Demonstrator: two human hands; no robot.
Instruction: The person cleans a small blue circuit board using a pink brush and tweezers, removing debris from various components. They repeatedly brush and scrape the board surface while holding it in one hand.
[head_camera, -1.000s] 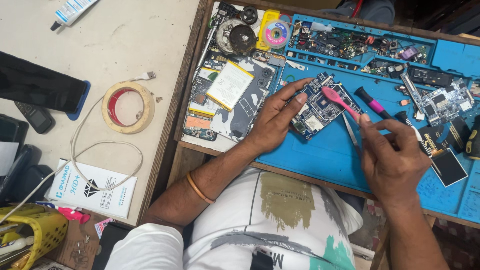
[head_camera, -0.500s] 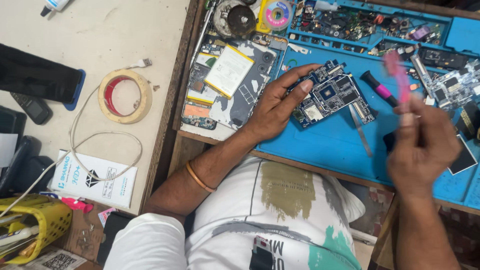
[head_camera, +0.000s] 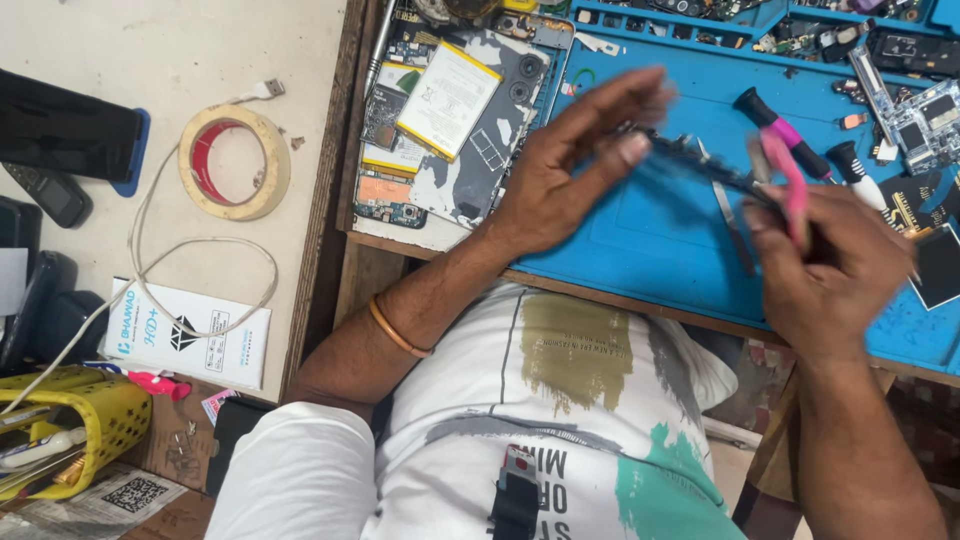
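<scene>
Head view, looking straight down past a printed white shirt onto a bench. Left of the wooden edge, on the pale table (head_camera: 180, 50), lies a flat white box (head_camera: 190, 335) with blue and black print, a white cable (head_camera: 200, 270) looping over it. Above it sits a roll of tan tape (head_camera: 235, 163) with a red core, and further left a dark phone (head_camera: 65, 130) on a blue case. A yellow mesh basket (head_camera: 70, 415) fills the lower left corner, with a paper bearing a square code beside it.

On the blue work mat (head_camera: 650, 230), the left hand (head_camera: 560, 175) holds a circuit board (head_camera: 690, 160) lifted edge-on, thumb and fingers pinched on its near end; the board is blurred. The right hand (head_camera: 830, 265) is closed around a pink-handled tool (head_camera: 790, 185), touching the board's far end. Thin metal tweezers (head_camera: 730, 215) lie on the mat just under the board. An opened phone back (head_camera: 460, 120) with a white, yellow-edged battery lies beside the left hand. Black-handled screwdrivers (head_camera: 790, 135) and loose boards crowd the mat's upper right. Bare mat shows below the board; its near edge runs along the bench front.
</scene>
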